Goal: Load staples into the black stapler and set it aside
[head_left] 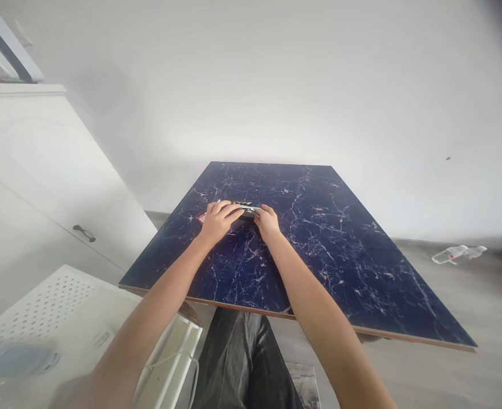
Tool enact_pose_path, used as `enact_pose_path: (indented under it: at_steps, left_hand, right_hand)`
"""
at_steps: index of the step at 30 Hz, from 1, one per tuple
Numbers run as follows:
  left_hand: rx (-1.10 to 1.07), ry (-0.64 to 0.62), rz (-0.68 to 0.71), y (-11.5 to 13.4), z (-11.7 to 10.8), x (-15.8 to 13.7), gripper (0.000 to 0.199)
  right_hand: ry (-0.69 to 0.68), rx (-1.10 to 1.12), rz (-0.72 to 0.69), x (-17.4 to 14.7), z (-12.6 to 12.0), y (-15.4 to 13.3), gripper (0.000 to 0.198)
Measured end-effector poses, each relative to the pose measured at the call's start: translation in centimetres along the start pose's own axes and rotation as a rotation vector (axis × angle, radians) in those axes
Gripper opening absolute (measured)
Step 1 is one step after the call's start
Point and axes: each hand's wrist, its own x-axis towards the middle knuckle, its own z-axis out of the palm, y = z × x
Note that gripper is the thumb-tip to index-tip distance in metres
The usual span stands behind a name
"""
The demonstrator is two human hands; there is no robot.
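Observation:
Both my hands meet over a small dark box-like object (247,215) with a pale strip along its top, on the blue marbled table (319,238). My left hand (218,221) lies across its left end, fingers bent over it. At the right end, my right hand (268,220) grips with thumb and fingers. A flat red-and-white piece (201,218) peeks out left of my left hand; the rest of it is covered. Too little of the dark object shows to tell its exact kind.
A white cabinet (33,187) with a dark handle stands on the left. Nearer, a perforated white surface (50,307) holds a clear plastic bottle (21,360). Clear plastic bottles (457,254) lie on the floor at right. A white wall (276,85) stands behind the table.

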Motion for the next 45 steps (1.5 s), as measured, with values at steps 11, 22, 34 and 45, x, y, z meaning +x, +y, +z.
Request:
enact_pose_path:
  at_steps: [11,22,34,45]
  left_hand:
    - [-0.076,-0.050,-0.307,0.4,0.2,0.0,0.032]
    - [0.046,-0.200,-0.514,0.6,-0.8,0.7,0.035]
    - [0.101,-0.283,-0.556,-0.1,0.9,0.0,0.053]
    - [0.084,-0.169,-0.556,-0.3,1.3,-0.2,0.045]
  right_hand:
    - [-0.001,-0.237,-0.119,1.5,-0.8,0.3,0.014]
    - [-0.147,-0.747,-0.301,1.3,-0.3,0.5,0.031]
    - [-0.452,-0.925,-0.406,5.7,3.7,1.8,0.068]
    - [-0.457,-0.883,-0.341,3.6,4.8,2.0,0.052]
